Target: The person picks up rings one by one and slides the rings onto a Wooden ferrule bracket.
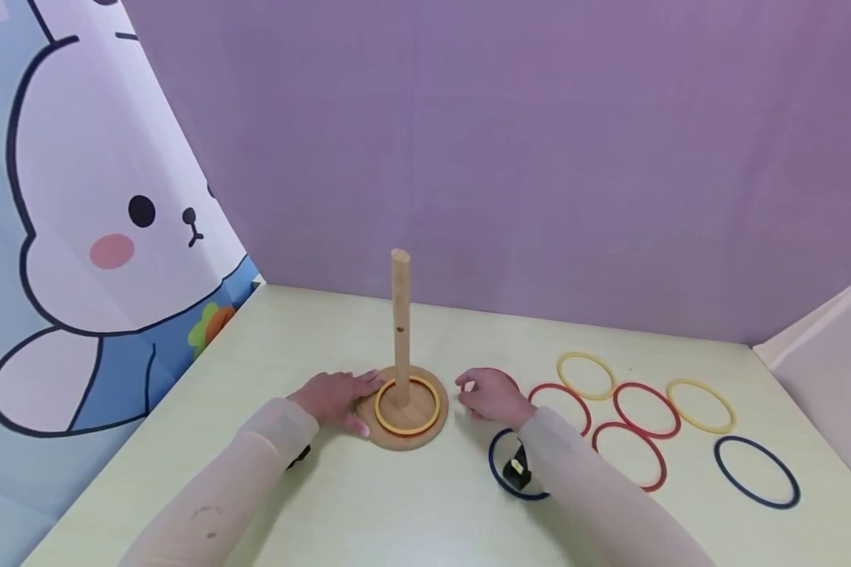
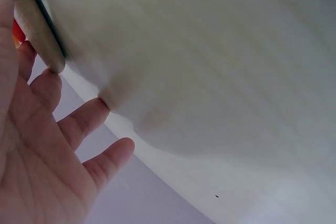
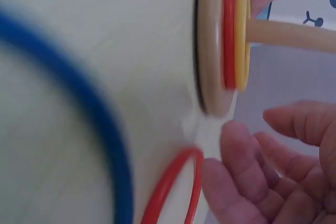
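A wooden peg (image 1: 401,315) rises from a round wooden base (image 1: 436,417). A yellow ring (image 1: 436,398) lies around the peg, with a red ring (image 3: 230,30) under it in the right wrist view. My left hand (image 1: 333,400) rests at the left side of the base, fingers spread, two fingertips touching its edge. To the right of the base, my right hand (image 1: 495,396) has loosely bent fingers with nothing between them. Its fingertips are right at a loose red ring (image 3: 163,198), which the hand partly covers in the head view. A blue ring (image 1: 492,457) lies partly under the right forearm.
Several more rings lie flat to the right: a yellow one (image 1: 586,354), red ones including one (image 1: 648,385) further right, and a blue one (image 1: 776,505) near the right edge. Purple cloth (image 1: 510,173) stands behind the table; a cartoon curtain (image 1: 99,205) hangs left.
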### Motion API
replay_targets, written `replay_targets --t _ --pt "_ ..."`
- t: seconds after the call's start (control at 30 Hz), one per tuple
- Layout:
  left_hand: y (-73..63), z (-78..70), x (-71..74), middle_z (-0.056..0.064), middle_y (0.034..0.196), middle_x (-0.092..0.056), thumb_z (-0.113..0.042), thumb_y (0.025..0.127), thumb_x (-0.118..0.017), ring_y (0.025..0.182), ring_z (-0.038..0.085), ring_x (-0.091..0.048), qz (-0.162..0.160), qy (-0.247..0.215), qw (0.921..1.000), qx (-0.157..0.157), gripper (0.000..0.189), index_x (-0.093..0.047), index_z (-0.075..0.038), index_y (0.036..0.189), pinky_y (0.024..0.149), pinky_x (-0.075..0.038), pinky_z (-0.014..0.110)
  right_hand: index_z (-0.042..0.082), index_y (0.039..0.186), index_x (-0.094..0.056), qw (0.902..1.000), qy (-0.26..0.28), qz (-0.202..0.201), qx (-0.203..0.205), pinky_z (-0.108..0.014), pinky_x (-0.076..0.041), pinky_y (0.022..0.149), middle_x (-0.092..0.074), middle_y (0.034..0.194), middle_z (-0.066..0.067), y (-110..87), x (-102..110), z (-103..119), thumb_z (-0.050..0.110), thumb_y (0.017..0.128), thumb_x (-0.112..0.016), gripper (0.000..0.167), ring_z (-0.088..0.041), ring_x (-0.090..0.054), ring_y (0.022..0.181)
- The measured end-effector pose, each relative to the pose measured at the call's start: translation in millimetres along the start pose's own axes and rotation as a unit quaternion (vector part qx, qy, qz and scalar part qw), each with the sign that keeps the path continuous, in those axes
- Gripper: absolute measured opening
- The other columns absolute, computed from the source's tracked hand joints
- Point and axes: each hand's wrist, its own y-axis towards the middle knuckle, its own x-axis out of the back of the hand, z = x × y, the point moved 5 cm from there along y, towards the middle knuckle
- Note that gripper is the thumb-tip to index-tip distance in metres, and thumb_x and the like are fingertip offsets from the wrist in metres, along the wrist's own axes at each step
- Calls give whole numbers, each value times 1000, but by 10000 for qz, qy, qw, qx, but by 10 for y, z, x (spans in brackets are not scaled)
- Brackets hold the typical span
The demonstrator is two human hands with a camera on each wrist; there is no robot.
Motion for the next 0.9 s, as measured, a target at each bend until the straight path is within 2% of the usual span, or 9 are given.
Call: replay_targets --t 0.1,0.2,0.37,0.47,0.6,0.7,0.9 --pt "7 2 13 5 154 -32 -48 76 -75 132 39 -41 -1 27 10000 -16 88 -37 -18 149 104 -33 57 1 111 -65 9998 -139 108 -6 -26 -46 59 -60 66 -6 -118 104 -79 6 90 -62 22 -16 -54 55" --pt "15 5 15 6 152 -35 -49 75 -75 131 38 -42 -14 21 10000 21 89 -37 -18 149 104 -34 55 1 113 -65 9994 -309 152 -11 -28 -49 62 -62 74 -4 -245 197 -195 7 90 -63 24 -16 -57 61" --pt "13 -2 27 6 150 -39 -50 75 -75 130 37 -43 -35 35 9999 122 89 -36 -20 149 104 -35 53 0 110 -66 9968 -681 105 404 -28 -50 61 -63 82 -2 -432 328 -390 4 87 -65 23 -14 -56 66" --pt "4 -21 45 4 152 -36 -49 75 -75 130 36 -43 -39 101 9999 129 89 -36 -21 149 103 -35 54 2 109 -67 9938 -964 63 550 -26 -46 59 -59 80 -1 -526 387 -470 4 86 -66 23 -14 -52 67" --pt "-12 -55 67 1 153 -35 -51 75 -75 129 36 -45 -123 251 9996 52 87 -38 -21 148 101 -37 54 8 109 -69 9910 -1301 -15 300 -26 -43 58 -54 77 2 -609 449 -574 8 86 -70 24 -14 -49 68" --pt "-22 -71 75 2 151 -37 -52 75 -75 130 38 -43 -257 412 9988 -100 87 -41 -19 147 100 -36 57 11 107 -70 9878 -1539 -38 223 -28 -44 60 -57 80 4 -649 483 -634 9 84 -72 23 -13 -50 69" --pt "-22 -54 60 3 153 -35 -59 74 -72 141 37 -25 -290 919 9948 -340 93 -37 -16 149 105 -29 60 14 104 -72 9848 -1726 169 84 -28 -43 60 -62 89 4 -688 462 -727 7 82 -72 23 -13 -50 69"
